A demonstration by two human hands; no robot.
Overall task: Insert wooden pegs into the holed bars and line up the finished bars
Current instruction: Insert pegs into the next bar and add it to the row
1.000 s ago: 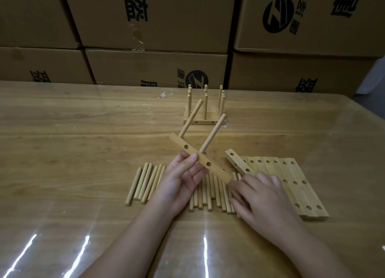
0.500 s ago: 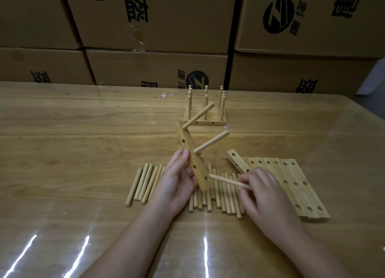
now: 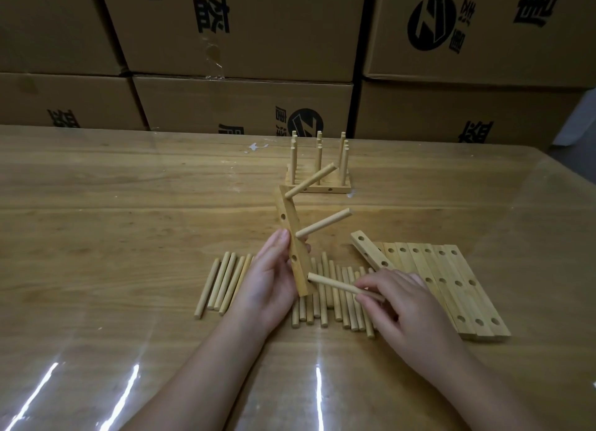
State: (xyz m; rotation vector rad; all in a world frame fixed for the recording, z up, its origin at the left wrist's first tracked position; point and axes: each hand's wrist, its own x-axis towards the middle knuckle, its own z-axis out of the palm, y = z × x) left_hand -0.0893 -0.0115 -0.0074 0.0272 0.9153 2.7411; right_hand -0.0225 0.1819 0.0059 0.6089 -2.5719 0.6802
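My left hand (image 3: 269, 282) grips a holed wooden bar (image 3: 292, 237) stood nearly on end above the table. Two pegs stick out of the bar to the right, an upper peg (image 3: 311, 179) and a middle peg (image 3: 323, 223). My right hand (image 3: 401, 304) pinches a third peg (image 3: 335, 283) whose left tip touches the bar's lower end. Loose pegs (image 3: 335, 298) lie in a row under both hands, with a few more pegs (image 3: 222, 284) to the left. Finished bars (image 3: 317, 172) with upright pegs stand side by side farther back.
A row of empty holed bars (image 3: 451, 288) lies flat at the right, one bar (image 3: 371, 253) angled across its left end. Stacked cardboard boxes (image 3: 242, 101) wall off the table's far edge. The wooden table (image 3: 129, 221) has a glossy clear cover.
My left hand has tipped the bar from lying slanted to nearly upright. My right hand picked a peg from the loose row and brought its tip to the bar's lower end.
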